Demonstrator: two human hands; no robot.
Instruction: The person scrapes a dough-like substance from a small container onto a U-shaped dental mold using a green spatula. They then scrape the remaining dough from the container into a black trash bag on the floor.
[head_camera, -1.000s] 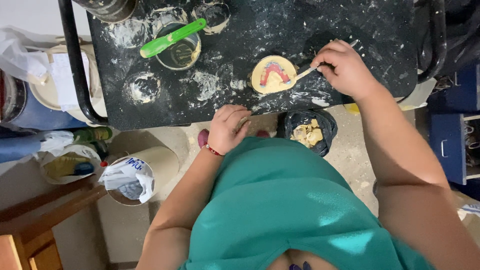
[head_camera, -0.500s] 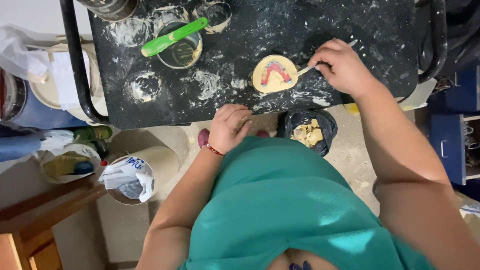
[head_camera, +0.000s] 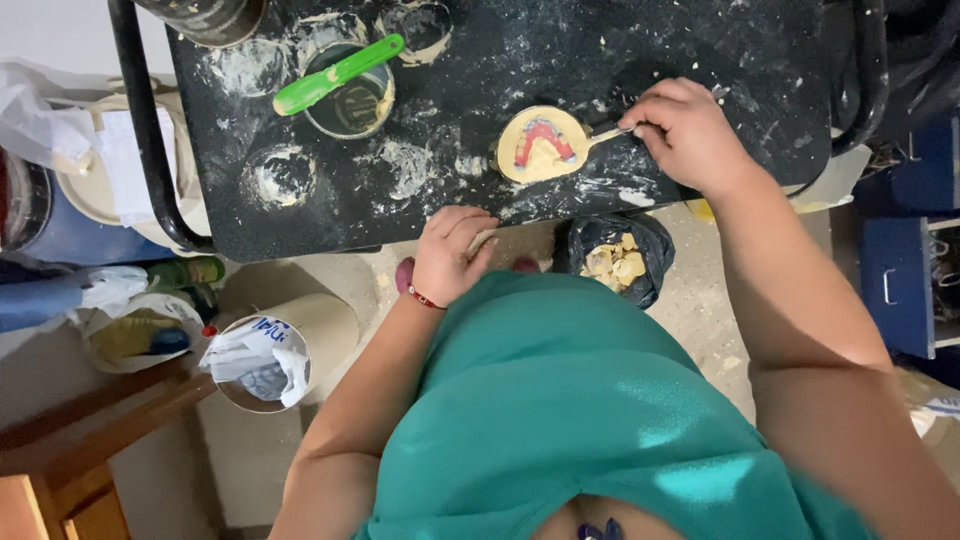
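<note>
Two hands work at the near edge of a black, plaster-dusted table. The right hand sits on the tabletop, fingers curled and pressed together around the handle of a thin metal spatula, whose tip touches the rim of a round, cream-coloured plaster mould holding a pink, horseshoe-shaped wax form. The left hand rests right at the table's front edge, fingers folded over a small pale lump; just what it is cannot be told. Free dark surface lies to the right of the mould, speckled with white crumbs. To the left stand a rubber mixing bowl with a green spatula laid across it, among chalky ring marks. Below the edge, a black bag of yellowish plaster scraps hangs near the mould, and a round bin lined with white plastic stands on the floor.
</note>
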